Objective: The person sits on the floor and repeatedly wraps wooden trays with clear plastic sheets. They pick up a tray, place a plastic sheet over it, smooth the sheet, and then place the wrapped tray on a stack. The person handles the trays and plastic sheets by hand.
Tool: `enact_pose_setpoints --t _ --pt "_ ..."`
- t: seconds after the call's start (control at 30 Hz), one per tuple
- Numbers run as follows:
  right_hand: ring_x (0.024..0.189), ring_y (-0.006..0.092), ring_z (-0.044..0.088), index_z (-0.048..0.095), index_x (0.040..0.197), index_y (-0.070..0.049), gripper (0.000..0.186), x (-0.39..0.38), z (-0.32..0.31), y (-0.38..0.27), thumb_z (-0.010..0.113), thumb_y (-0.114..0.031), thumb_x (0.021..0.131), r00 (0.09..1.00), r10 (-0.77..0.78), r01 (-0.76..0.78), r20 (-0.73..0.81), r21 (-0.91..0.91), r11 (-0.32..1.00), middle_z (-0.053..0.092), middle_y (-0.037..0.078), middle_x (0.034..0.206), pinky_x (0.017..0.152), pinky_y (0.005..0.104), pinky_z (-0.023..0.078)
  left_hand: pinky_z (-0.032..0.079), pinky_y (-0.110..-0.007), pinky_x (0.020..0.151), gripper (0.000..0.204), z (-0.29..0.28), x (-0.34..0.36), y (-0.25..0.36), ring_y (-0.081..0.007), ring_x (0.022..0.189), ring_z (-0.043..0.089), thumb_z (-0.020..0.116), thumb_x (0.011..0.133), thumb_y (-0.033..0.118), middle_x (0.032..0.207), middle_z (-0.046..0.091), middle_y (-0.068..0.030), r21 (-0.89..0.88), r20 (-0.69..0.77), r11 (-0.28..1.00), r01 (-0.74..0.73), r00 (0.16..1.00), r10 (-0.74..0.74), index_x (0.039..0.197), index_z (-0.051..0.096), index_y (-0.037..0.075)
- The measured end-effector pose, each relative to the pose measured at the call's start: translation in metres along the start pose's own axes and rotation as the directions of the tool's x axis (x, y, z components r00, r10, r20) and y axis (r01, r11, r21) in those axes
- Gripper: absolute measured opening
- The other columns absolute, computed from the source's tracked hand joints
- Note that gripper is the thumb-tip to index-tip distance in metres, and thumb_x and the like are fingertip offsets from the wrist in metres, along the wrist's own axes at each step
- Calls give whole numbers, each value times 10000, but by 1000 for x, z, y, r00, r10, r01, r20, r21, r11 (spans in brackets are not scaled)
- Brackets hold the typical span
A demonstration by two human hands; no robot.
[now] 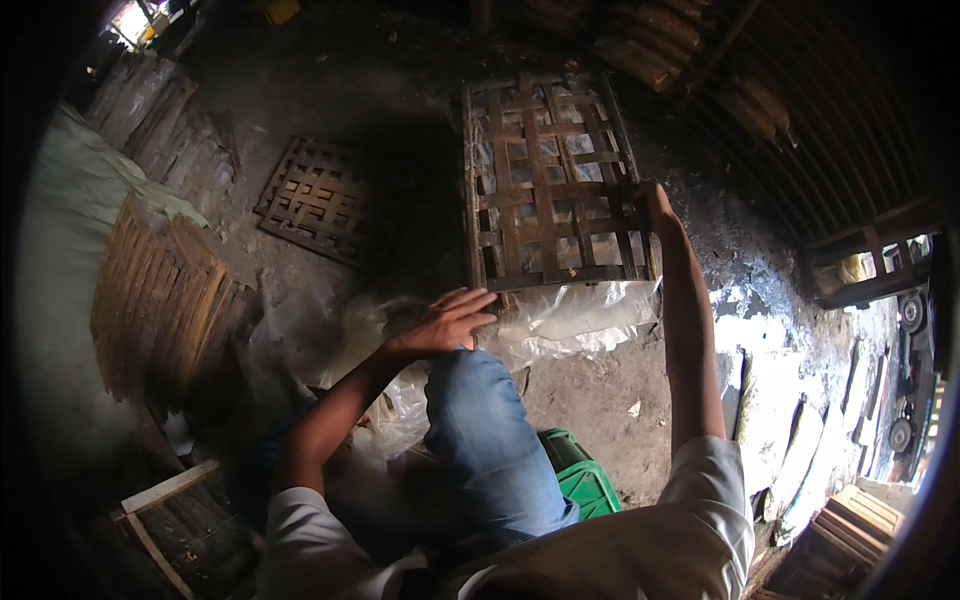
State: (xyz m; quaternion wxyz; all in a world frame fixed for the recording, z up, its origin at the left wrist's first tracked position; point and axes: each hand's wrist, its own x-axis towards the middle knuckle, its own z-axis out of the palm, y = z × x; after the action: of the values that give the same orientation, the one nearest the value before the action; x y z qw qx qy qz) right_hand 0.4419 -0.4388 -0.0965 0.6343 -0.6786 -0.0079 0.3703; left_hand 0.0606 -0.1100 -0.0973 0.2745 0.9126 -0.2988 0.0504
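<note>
A brown woven lattice frame [545,185], with flat strips crossing between side rails, lies in front of me on clear plastic sheeting [580,318]. My right hand [657,208] grips its right rail, the fingers partly hidden behind the edge. Just below the frame's near left corner, my left hand [447,322] is held over my bent knee. Its fingers stretch out towards that corner with nothing in them; whether the fingertips touch the rail I cannot tell.
A second, smaller lattice panel [318,198] lies at the left. Bundled wooden slats [165,305] lean nearer, beside a pale green sheet [70,220]. A green plastic container [583,475] sits by my knee. White sacks [790,440] line the right, and a wooden frame [170,488] stands lower left.
</note>
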Motion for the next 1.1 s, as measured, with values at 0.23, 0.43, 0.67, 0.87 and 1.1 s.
enact_pose_setpoints --t 0.23,0.43,0.67,0.87,1.1 --pt "1292 368 326 412 1328 -106 722 -27 67 0 708 -284 694 458 -844 -154 -279 -960 234 364 200 1381 1045 510 266 332 -412 1094 465 -62 -66 24 -302 1314 399 550 811 -27 1423 424 -117 5 50 964 266 963 -266 1265 533 73" --pt "1304 380 306 438 1297 -97 672 -75 132 -20 706 -209 691 453 -891 125 -32 -987 99 325 189 1413 1054 538 248 348 -386 1077 495 -168 -112 74 -297 1311 398 542 812 -63 1441 403 -101 76 -35 890 449 893 -448 1288 512 72" --pt "1284 402 326 491 1269 -128 588 -103 253 -53 687 -181 718 474 -847 413 243 -910 -30 378 182 1374 1021 514 326 399 -389 1007 386 -194 -184 52 -335 1217 495 553 906 153 1312 522 -169 -185 -139 607 773 591 -794 1278 505 58" --pt "1254 326 439 505 1296 -127 494 -131 377 -74 646 -248 838 515 -297 793 804 -578 -190 455 155 1358 1009 441 398 424 -391 982 561 -168 -210 28 -337 1157 548 577 867 447 1248 569 -213 61 266 320 946 293 -918 1227 570 17" --pt "1049 222 618 552 1276 -91 385 -220 499 -37 595 -234 920 350 -84 895 933 -307 325 645 137 1137 880 329 478 507 -428 855 480 -154 -163 36 -332 1023 625 609 812 374 1071 656 -188 101 13 368 924 368 -930 1175 616 61"
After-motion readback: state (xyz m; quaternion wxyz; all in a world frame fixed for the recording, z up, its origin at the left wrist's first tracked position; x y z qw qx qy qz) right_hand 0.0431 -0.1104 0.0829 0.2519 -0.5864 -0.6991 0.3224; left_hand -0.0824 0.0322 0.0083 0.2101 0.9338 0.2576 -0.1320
